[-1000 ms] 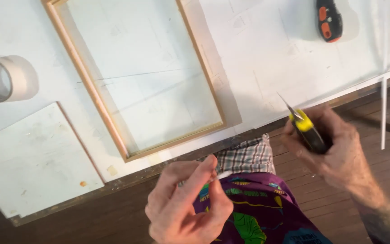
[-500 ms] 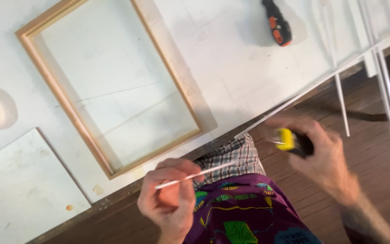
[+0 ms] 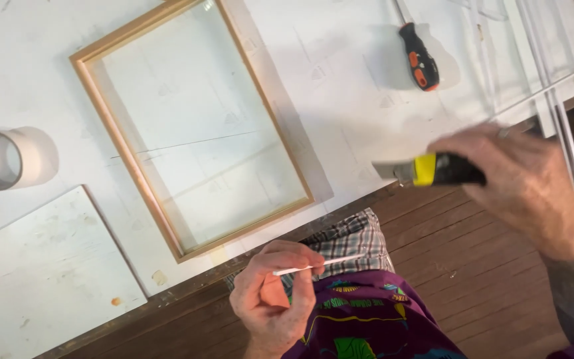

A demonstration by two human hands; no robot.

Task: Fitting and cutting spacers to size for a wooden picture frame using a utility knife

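My left hand is closed around a thin white strip that sticks out to the right, just below the near edge of the white table. My right hand grips a yellow and black utility knife, blade pointing left, over the table's front edge. A light wooden picture frame with a clear pane lies tilted on the table, apart from both hands.
A black and orange screwdriver lies at the back right. A roll of white tape stands at the left. A white board lies at the front left. Several thin white strips rest at the right edge. Wooden floor lies below.
The view has shifted, so the frame and screwdriver sit further right. My right hand has moved up to the table edge with the knife. My left hand now holds the strip pointing right.
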